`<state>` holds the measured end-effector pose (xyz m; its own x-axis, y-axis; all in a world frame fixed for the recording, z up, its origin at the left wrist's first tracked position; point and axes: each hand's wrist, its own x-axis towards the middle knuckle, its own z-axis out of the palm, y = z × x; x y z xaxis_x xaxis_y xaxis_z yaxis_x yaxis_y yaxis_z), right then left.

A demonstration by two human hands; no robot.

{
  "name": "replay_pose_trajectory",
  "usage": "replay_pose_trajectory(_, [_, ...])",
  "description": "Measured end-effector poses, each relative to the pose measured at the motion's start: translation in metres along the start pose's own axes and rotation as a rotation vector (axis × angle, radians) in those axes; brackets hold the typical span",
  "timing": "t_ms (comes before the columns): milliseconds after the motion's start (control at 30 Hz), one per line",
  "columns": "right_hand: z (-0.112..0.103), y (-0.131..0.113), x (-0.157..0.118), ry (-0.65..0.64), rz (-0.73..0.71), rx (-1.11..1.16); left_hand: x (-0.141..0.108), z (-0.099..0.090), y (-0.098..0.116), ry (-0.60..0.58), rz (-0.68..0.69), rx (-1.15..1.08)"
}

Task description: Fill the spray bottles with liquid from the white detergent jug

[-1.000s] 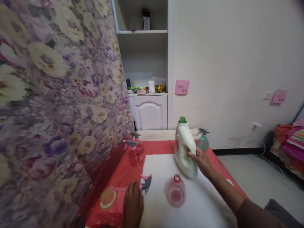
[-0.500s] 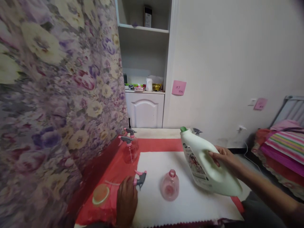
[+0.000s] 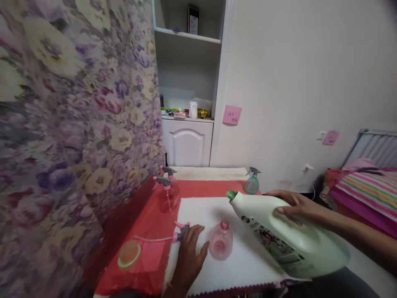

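Note:
My right hand [image 3: 297,207] grips the handle of a large pale green jug [image 3: 288,236], tilted with its green spout toward the left. Below and left of that spout, an open pink spray bottle [image 3: 221,244] without its top stands upright on a white sheet [image 3: 248,265]. My left hand [image 3: 190,258] is just left of this bottle, fingers spread and apart from it, holding nothing. Beside my left fingers lies a grey and pink spray head [image 3: 181,231] with a pink tube. An orange round lid with a pale green rim [image 3: 129,254] sits further left.
Two pink spray bottles with grey heads [image 3: 168,198] stand at the back left on the red cloth [image 3: 204,188]. A green spray bottle [image 3: 252,184] is at the back right. A floral curtain [image 3: 93,145] borders the left side; a bed [image 3: 366,190] is at right.
My left hand has left the spray head and moved right toward the pink bottle, its fingers spreading. The jug has tipped further over, its spout lower and further left.

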<state>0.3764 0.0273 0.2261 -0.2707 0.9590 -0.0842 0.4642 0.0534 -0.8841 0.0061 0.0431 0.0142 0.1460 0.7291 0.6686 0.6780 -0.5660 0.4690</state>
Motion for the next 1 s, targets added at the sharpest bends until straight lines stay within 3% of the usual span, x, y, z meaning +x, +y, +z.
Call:
replay_pose_trajectory(133, [-0.003, -0.021, -0.008, -0.069, 0.021, -0.010, 0.024, 0.012, 0.025, -0.268, -0.223, -0.330])
replay_pose_trajectory(233, [-0.005, -0.035, -0.012, -0.163, 0.050, -0.028, 0.040, 0.017, 0.035, -0.366, -0.276, -0.491])
replay_pose_trajectory(500, [-0.002, -0.061, -0.017, -0.326, 0.116, -0.101, 0.055, 0.022, 0.037, -0.409, -0.264, -0.697])
replay_pose_trajectory(733, [0.005, -0.076, -0.017, -0.333, 0.159, -0.184, 0.046, 0.029, 0.030, -0.403, -0.210, -0.720])
replay_pose_trajectory(1000, [0.007, -0.078, -0.010, -0.352, 0.161, -0.184, 0.042, 0.030, 0.031, -0.424, -0.305, -0.812])
